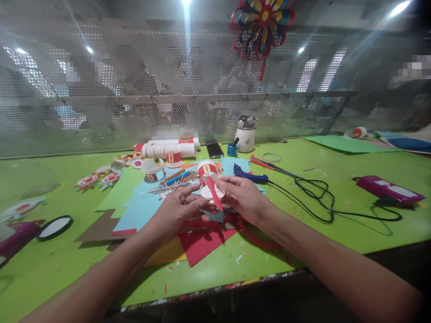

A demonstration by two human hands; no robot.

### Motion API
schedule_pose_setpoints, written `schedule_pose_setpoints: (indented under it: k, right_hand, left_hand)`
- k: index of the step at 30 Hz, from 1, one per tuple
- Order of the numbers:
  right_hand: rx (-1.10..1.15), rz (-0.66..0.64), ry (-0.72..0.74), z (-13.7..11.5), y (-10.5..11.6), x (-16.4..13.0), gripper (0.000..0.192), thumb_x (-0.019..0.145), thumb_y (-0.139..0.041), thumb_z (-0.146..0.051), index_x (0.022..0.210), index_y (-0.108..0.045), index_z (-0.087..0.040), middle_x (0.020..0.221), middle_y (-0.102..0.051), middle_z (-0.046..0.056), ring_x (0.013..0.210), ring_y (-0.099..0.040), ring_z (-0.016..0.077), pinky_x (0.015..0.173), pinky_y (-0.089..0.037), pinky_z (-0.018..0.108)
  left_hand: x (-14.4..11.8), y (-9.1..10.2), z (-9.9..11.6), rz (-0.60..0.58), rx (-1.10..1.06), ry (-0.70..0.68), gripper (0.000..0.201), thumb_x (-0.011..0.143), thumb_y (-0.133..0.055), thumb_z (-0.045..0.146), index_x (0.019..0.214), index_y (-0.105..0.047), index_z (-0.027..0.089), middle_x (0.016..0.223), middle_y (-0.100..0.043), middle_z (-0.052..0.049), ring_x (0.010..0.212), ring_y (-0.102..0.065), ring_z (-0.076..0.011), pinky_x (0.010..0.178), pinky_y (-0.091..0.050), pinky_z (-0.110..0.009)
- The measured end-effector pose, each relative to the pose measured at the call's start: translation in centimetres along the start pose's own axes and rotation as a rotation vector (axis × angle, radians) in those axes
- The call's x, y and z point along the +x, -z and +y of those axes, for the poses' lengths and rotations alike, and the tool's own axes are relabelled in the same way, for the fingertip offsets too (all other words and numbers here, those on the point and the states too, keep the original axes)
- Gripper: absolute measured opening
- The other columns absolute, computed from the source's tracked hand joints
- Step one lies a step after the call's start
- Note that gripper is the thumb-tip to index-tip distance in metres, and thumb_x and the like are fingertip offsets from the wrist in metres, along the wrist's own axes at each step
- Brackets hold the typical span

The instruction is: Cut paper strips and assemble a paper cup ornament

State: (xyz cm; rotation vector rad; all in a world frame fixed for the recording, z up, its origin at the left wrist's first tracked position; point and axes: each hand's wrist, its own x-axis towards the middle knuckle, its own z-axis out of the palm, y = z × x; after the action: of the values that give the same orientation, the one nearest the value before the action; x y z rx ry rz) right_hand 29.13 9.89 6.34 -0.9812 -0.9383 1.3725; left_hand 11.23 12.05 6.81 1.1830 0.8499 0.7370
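Note:
Both hands meet over the middle of the green table (336, 161). My left hand (180, 207) and my right hand (244, 197) hold between them a white paper cup piece (212, 192) with a red paper strip (213, 192) slanting across it. Under the hands lie red (202, 244), blue (134, 213), yellow and brown sheets of coloured paper. Just behind the hands stands a paper cup with a red band (207, 168).
A blue glue gun (251, 176) with a black cord (323, 199) lies right of the hands. Stacked cups (168, 149), cut cup pieces, a phone (214, 149), a white jug (245, 133), a pink box (387, 188) and a perforated screen behind.

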Motion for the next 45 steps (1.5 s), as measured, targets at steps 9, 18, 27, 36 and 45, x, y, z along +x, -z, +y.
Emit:
schedule_pose_setpoints:
  k: [9,18,27,36,45]
  right_hand:
    - [0.029,0.007,0.011,-0.1,0.0,0.2,0.025,0.066,-0.076,-0.032,0.083,-0.066,-0.016,0.063,-0.063,0.000,0.058,-0.059,0.0119,0.056,-0.048,0.026]
    - [-0.049,0.066,0.083,0.1,-0.4,0.2,0.024,0.068,-0.073,-0.033,0.081,-0.064,-0.016,0.062,-0.060,-0.002,0.054,-0.057,0.0098,0.051,-0.045,0.023]
    - [-0.146,0.090,0.141,0.1,-0.7,-0.1,0.029,0.069,-0.072,-0.038,0.088,-0.062,-0.018,0.062,-0.053,-0.006,0.050,-0.052,0.0071,0.051,-0.044,0.022]
    - [-0.231,-0.139,0.000,-0.4,-0.1,-0.4,0.055,0.071,-0.074,-0.034,0.117,-0.049,-0.018,0.063,-0.059,-0.003,0.049,-0.053,0.0091,0.047,-0.042,0.022]
    - [-0.160,-0.205,0.007,-0.7,0.3,-0.5,0.061,0.069,-0.076,-0.028,0.122,-0.048,-0.018,0.076,-0.063,0.000,0.056,-0.059,0.0119,0.055,-0.046,0.027]
  left_hand:
    - [-0.1,0.0,0.2,-0.052,-0.051,0.005,0.067,0.072,-0.074,0.030,0.132,-0.044,0.021,0.088,-0.072,-0.009,0.066,-0.069,-0.0207,0.057,-0.057,-0.034]
    - [0.3,0.1,0.2,-0.178,-0.211,0.080,0.024,0.083,-0.059,0.039,0.088,-0.063,0.016,0.080,-0.070,-0.009,0.062,-0.069,-0.0219,0.064,-0.057,-0.040]
    - [0.8,1.0,-0.4,-0.159,-0.102,0.084,0.021,0.079,-0.066,0.032,0.093,-0.059,0.019,0.083,-0.067,-0.004,0.059,-0.067,-0.0151,0.063,-0.057,-0.034]
    - [1.1,1.4,-0.6,-0.172,-0.036,-0.073,0.023,0.079,-0.066,0.039,0.084,-0.058,0.018,0.080,-0.064,-0.002,0.063,-0.066,-0.0140,0.057,-0.056,-0.027]
    - [1.3,1.6,-0.4,-0.187,-0.080,-0.151,0.020,0.080,-0.065,0.033,0.084,-0.065,0.014,0.077,-0.065,-0.004,0.065,-0.063,-0.0123,0.064,-0.055,-0.028]
